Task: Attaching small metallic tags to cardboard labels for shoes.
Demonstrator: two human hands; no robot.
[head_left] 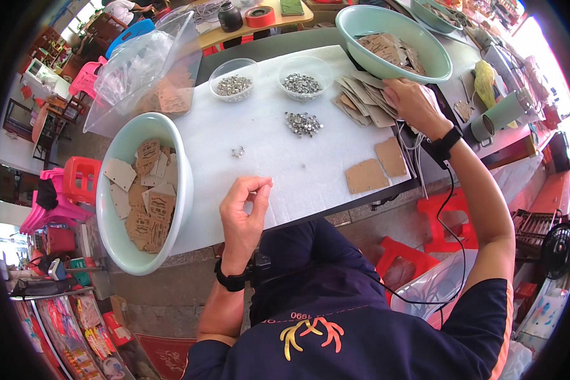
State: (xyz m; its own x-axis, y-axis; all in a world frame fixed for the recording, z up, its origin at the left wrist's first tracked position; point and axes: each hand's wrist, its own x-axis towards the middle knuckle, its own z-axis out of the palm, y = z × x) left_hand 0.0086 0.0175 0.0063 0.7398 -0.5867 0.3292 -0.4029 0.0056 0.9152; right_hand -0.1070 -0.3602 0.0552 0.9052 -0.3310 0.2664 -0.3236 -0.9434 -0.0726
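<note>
Our left hand (pixel 246 206) hovers low over the white surface (pixel 266 145), thumb and forefinger pinched together at the tips; whether anything small sits between them we cannot tell. Just ahead of that hand lies a single small metal piece (pixel 237 152), and further ahead, slightly to its right, a loose heap of metal eyelets (pixel 303 123). Beyond the heap stand two clear plastic bowls (pixel 233 79) holding more of the same metal bits. To the left of the left hand sits a pale green basin (pixel 117 237) filled with brown card tags (pixel 147 193).

Our right hand (pixel 415 104) is stretched well forward, fingers spread flat and pressing down on a fanned stack of brown card tags (pixel 364 95), not closed around any of them. Directly beyond this hand a second pale green basin (pixel 354 25) is tipped toward us, with more tags inside. Nearer to us than the right hand, two separate card tags (pixel 377 168) lie flat by the edge of the surface. A clear plastic bag (pixel 139 63) lies far ahead of the left hand.
</note>
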